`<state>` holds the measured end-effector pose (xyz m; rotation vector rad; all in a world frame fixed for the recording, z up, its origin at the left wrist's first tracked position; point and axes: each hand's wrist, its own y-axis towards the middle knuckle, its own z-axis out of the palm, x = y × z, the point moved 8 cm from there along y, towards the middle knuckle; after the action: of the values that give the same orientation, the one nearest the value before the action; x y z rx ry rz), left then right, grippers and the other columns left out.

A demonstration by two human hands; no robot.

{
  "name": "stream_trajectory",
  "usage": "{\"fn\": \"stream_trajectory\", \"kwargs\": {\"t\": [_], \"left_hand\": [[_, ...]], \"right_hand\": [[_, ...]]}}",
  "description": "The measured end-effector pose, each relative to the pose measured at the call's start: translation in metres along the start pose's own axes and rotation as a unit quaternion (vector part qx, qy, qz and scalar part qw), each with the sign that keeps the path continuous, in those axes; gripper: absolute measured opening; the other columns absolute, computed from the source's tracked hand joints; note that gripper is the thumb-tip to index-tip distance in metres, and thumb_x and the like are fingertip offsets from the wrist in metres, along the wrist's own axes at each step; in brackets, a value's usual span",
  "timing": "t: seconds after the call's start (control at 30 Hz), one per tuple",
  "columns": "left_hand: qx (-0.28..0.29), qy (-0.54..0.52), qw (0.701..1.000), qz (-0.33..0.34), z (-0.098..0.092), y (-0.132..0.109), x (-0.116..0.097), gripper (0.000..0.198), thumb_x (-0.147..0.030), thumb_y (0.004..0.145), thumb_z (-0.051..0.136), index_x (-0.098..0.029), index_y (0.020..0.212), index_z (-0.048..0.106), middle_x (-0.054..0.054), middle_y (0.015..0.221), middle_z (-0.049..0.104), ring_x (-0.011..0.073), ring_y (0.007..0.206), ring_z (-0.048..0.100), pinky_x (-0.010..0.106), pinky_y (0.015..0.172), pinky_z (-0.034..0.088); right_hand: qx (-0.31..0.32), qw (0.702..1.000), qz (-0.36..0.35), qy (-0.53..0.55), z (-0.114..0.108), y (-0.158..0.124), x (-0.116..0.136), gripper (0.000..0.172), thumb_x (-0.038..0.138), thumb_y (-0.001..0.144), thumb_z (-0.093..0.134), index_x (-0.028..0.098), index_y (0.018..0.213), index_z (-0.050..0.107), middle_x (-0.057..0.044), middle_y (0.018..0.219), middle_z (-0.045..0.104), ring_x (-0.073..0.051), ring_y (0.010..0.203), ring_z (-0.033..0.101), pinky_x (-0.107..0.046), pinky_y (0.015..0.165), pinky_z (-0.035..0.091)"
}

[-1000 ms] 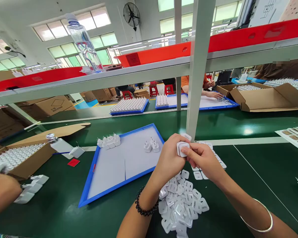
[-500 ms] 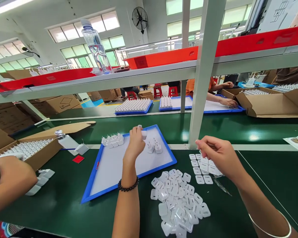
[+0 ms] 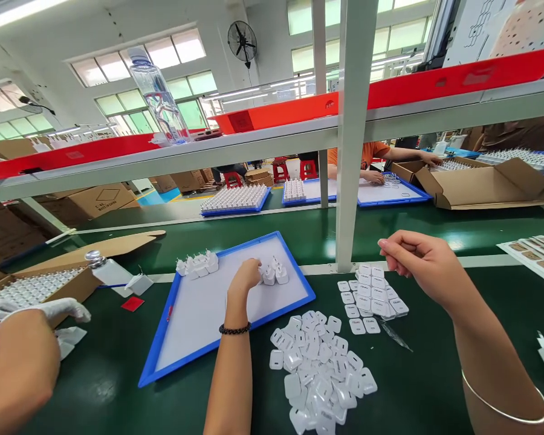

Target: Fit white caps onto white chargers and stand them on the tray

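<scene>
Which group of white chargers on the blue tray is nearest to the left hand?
The small cluster on the right side of the tray, right beside the left hand; the longer row near the far left corner stands apart.

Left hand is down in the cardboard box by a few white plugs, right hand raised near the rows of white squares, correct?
Not the box: the head view shows the left hand on the blue-rimmed tray by those white plugs. The right hand is raised near the white squares.

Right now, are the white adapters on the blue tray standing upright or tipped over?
Upright: both clusters of adapters on the tray stand with prongs pointing up, left hand beside one.
</scene>
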<state>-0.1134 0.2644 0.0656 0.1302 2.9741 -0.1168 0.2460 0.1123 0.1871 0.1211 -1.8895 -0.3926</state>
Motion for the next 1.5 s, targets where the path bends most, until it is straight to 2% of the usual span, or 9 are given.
{"fn": "stream_trajectory", "kwargs": {"t": [0.17,0.27,0.37,0.53,0.77,0.87,1.13,1.33,1.5], "left_hand": [[-0.051,-0.032,0.998,0.033,-0.026,-0.008,-0.012,0.028,-0.020,0.093,0.058,-0.015,0.120,0.060,0.011,0.129,0.059,0.0226,0.114,0.061,0.042,0.098,0.051],[-0.102,-0.055,0.992,0.056,-0.055,-0.017,-0.024,0.050,0.003,0.080,0.045,-0.014,0.125,0.057,0.012,0.139,0.054,0.0215,0.119,0.059,0.035,0.104,0.048],[-0.153,-0.082,0.981,0.091,-0.085,-0.025,-0.041,0.051,-0.006,0.076,0.043,-0.012,0.126,0.054,0.014,0.140,0.052,0.0280,0.117,0.060,0.041,0.099,0.051],[-0.251,-0.176,0.943,0.131,-0.122,-0.053,-0.078,0.031,-0.032,0.085,0.045,-0.033,0.112,0.058,-0.008,0.126,0.061,0.0232,0.097,0.067,0.041,0.085,0.056],[-0.297,-0.221,0.900,0.229,-0.127,-0.095,-0.138,0.041,-0.038,0.088,0.050,-0.023,0.125,0.059,0.006,0.134,0.058,0.0252,0.092,0.067,0.032,0.062,0.055],[-0.306,-0.215,0.881,0.289,-0.121,-0.104,-0.156,0.041,-0.036,0.090,0.048,-0.022,0.127,0.058,0.008,0.133,0.059,0.0226,0.090,0.067,0.032,0.064,0.056],[-0.287,-0.178,0.841,0.423,-0.093,-0.124,-0.202,0.039,-0.023,0.092,0.046,-0.020,0.130,0.054,0.010,0.136,0.059,0.0266,0.114,0.064,0.041,0.091,0.056],[-0.335,-0.052,0.779,0.527,-0.072,-0.168,-0.243,0.055,-0.014,0.086,0.052,-0.008,0.140,0.043,0.015,0.148,0.049,0.0310,0.136,0.047,0.047,0.110,0.044],[-0.364,-0.016,0.750,0.552,-0.064,-0.181,-0.254,0.048,-0.010,0.085,0.047,-0.005,0.133,0.050,0.017,0.145,0.052,0.0339,0.134,0.048,0.053,0.111,0.040]], "right_hand": [[0.035,0.999,0.008,-0.020,-0.004,0.006,-0.009,0.036,0.048,0.091,0.057,0.020,0.068,0.058,0.000,0.060,0.056,-0.013,0.055,0.048,-0.024,0.051,0.040],[0.094,0.991,0.031,-0.094,-0.004,0.012,-0.022,0.029,0.042,0.093,0.052,0.019,0.078,0.062,-0.002,0.069,0.063,-0.015,0.061,0.057,-0.026,0.057,0.045],[0.128,0.961,0.107,-0.220,-0.015,0.017,-0.049,0.019,0.034,0.090,0.055,0.021,0.093,0.069,-0.003,0.076,0.069,-0.017,0.068,0.062,-0.026,0.059,0.044],[0.024,0.914,0.249,-0.318,-0.078,0.015,-0.094,0.034,0.031,0.079,0.071,0.020,0.112,0.069,-0.013,0.107,0.072,-0.026,0.089,0.067,-0.033,0.074,0.048],[-0.166,0.762,0.463,-0.422,-0.177,-0.086,-0.157,0.090,0.037,0.073,0.076,0.011,0.148,0.033,-0.037,0.150,0.030,-0.056,0.138,0.027,-0.070,0.096,0.031],[-0.194,0.744,0.482,-0.421,-0.186,-0.134,-0.183,0.096,0.043,0.074,0.073,0.011,0.151,0.026,-0.038,0.143,0.038,-0.054,0.133,0.039,-0.065,0.093,0.038],[-0.233,0.811,0.365,-0.393,-0.154,-0.132,-0.178,0.075,0.040,0.080,0.061,0.003,0.140,0.034,-0.026,0.129,0.057,-0.038,0.117,0.058,-0.044,0.094,0.046],[-0.150,0.937,0.141,-0.283,-0.065,-0.071,-0.074,0.077,0.042,0.073,0.069,0.020,0.138,0.033,-0.006,0.109,0.063,-0.024,0.093,0.065,-0.035,0.083,0.050],[-0.020,0.976,0.042,-0.212,0.022,-0.052,0.010,0.076,0.024,0.069,0.068,0.022,0.137,0.034,-0.009,0.116,0.060,-0.026,0.101,0.062,-0.039,0.086,0.050]]}}
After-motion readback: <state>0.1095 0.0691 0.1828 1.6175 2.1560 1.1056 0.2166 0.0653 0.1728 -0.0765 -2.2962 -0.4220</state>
